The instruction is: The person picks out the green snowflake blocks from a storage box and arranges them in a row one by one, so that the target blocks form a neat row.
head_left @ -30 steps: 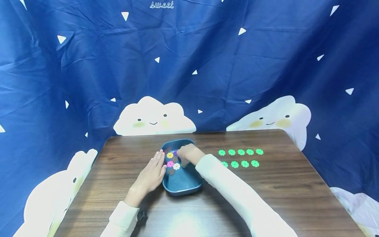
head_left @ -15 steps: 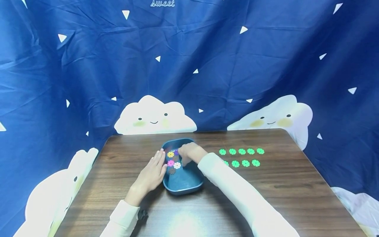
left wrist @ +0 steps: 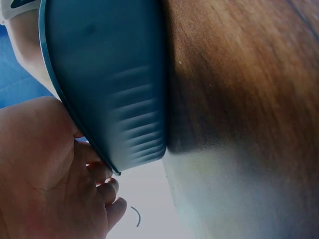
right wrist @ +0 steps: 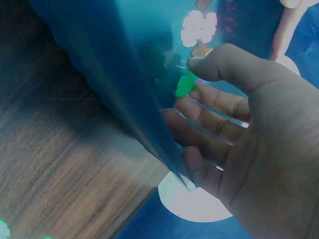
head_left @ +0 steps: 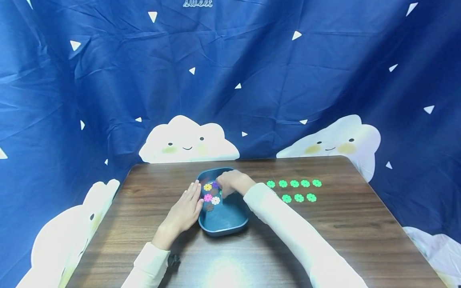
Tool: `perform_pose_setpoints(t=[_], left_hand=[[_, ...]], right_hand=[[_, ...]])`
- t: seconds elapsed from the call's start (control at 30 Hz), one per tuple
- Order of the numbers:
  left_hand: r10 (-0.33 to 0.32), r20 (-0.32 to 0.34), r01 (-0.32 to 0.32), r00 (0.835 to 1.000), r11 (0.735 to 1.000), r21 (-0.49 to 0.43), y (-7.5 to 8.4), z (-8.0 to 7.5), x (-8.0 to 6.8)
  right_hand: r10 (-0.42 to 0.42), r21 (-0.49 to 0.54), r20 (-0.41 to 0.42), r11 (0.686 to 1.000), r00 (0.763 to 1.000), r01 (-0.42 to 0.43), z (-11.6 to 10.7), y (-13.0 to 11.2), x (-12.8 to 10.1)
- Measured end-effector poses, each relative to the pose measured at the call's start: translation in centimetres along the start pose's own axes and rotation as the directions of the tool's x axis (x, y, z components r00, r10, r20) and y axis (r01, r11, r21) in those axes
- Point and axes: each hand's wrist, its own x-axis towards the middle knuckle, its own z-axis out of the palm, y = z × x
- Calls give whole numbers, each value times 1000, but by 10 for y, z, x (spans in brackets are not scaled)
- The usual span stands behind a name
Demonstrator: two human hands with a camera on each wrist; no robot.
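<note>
While the left hand (head_left: 184,212) lies flat against the left rim of the blue tray (head_left: 223,224) at the middle of the head view, its fingers straight and close together, the right hand (head_left: 232,182) reaches into the tray's far end from the right. In the right wrist view that hand's thumb and forefinger pinch a green flower piece (right wrist: 186,83) just above the middle of the frame, with the other fingers (right wrist: 199,142) curled loosely below it beside the tray wall. A yellow flower piece (head_left: 207,187), a pink flower piece (head_left: 207,197) and a white flower piece (head_left: 215,200) lie inside the tray, just left of the right hand; a darker piece sits below them, too dim to name its colour. The left wrist view shows the tray's outer wall (left wrist: 114,89) standing on the wooden table (left wrist: 239,84), with the palm pressed to its rim at lower left. Right of the tray in the head view, green flower pieces (head_left: 299,190) lie in two rows on the table, well apart from both hands.
</note>
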Motion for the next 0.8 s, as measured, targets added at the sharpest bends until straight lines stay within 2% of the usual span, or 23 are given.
perform_pose_setpoints(t=[0.4, 0.7, 0.8], left_hand=[[12, -5, -12, 1000, 1000, 0, 0, -1, 1], [2, 23, -2, 1000, 1000, 0, -1, 0, 1], [-2, 23, 3, 1000, 1000, -10, -1, 0, 0]], right_hand=[[-86, 14, -111, 996, 990, 88, -13, 24, -21], [-76, 28, -171, 996, 982, 82, -16, 54, -55], [-77, 39, -219, 995, 973, 88, -15, 67, -68]])
